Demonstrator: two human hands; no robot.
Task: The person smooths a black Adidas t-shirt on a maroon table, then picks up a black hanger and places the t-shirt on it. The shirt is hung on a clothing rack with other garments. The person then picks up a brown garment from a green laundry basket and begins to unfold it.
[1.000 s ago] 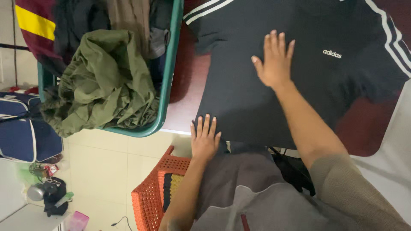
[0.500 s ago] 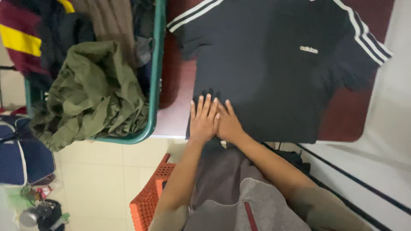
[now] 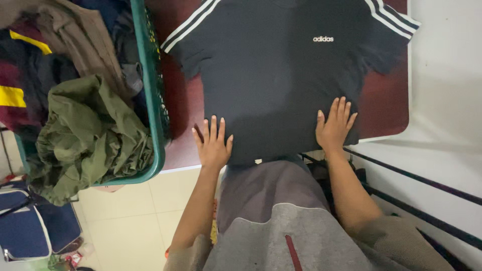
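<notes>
My lap: grey fabric point(image 3: 271, 200) with a lighter grey panel below it fills the nearest part of the view, between my two forearms.
My left hand point(image 3: 213, 145): flat, palm down, fingers spread and straight, gripping nothing. It presses on the lower left corner of the T-shirt's hem, partly on the table beside it.
My right hand point(image 3: 334, 128): also flat and open, fingers together and pointing away from me, holding nothing. It lies on the lower right corner of the hem.
Black T-shirt point(image 3: 276, 75): spread front-up on the table, hem towards me, collar away from me and cut off by the top edge. White stripes run along both shoulders and short sleeves, and a small white logo sits on the chest. My hands rest well apart on its two near corners.
Table point(image 3: 386, 100): dark red top with a pale edge; the shirt covers most of it.
Green laundry basket point(image 3: 150, 100): on my left, its rim just beside the shirt's sleeve, resting at the table's left end.
Olive green garment point(image 3: 85, 135): crumpled, spilling over the basket's near rim.
Other clothes in the basket: a tan piece point(image 3: 85, 35) and a maroon one with a yellow band point(image 3: 15, 95).
Floor: pale tiles point(image 3: 130, 221), with a navy bag point(image 3: 35, 231) at the lower left.
</notes>
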